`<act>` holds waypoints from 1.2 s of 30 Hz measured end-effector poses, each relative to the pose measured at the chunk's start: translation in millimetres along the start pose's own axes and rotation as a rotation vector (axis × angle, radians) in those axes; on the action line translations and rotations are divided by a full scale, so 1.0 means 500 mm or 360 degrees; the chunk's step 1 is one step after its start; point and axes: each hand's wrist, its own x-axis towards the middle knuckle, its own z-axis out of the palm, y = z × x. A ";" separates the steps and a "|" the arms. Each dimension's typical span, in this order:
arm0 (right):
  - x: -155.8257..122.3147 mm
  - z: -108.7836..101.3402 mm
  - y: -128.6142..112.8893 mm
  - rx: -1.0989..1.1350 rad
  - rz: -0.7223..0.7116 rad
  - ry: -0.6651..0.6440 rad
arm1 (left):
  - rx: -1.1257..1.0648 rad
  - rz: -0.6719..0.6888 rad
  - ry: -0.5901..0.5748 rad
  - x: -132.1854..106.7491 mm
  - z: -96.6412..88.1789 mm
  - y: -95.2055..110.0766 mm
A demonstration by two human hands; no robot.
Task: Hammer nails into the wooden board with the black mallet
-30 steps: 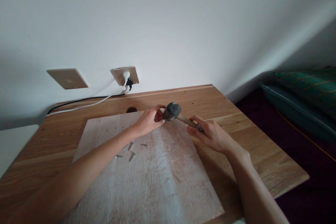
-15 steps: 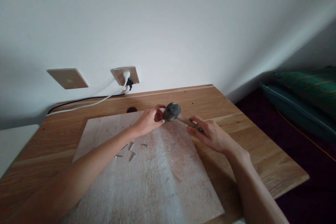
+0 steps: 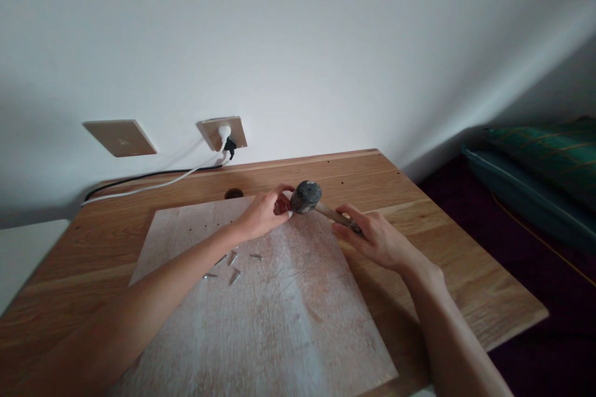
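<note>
My right hand (image 3: 376, 237) is wrapped round the wooden handle of a rubber mallet (image 3: 306, 197) with a black, scuffed head. That head is just over the far part of a pale wooden board (image 3: 265, 335), close beside the fingertips of my left hand (image 3: 261, 216). The left thumb and fingers are curled together in a pinch near the board's far edge. Whatever sits between them is hidden behind the fingers and mallet head. Several small silver screws or nails (image 3: 235, 276) lie loose on the board, nearer to me than my left hand.
Under the board is a brown wooden table (image 3: 447, 273) with a round cable hole (image 3: 233, 193). White and black cables (image 3: 158, 187) run along its back edge to a wall socket (image 3: 235, 131). A blank wall plate (image 3: 120, 138) is further left. Green cushions (image 3: 544, 155) lie at right.
</note>
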 end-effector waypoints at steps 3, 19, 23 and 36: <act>0.000 0.001 0.000 0.0003 0.0010 -0.0012 | 0.0011 0.0002 0.0003 -0.001 -0.001 0.001; 0.000 -0.002 0.000 0.0040 -0.0004 0.0020 | 0.0009 0.0022 -0.0014 -0.001 0.000 0.001; -0.001 0.000 0.004 0.0037 -0.0011 0.0017 | 0.0050 0.0036 -0.0003 -0.001 -0.002 0.003; -0.001 -0.002 0.000 0.0062 0.0014 -0.0030 | 0.0065 0.0000 -0.0011 -0.001 -0.003 0.004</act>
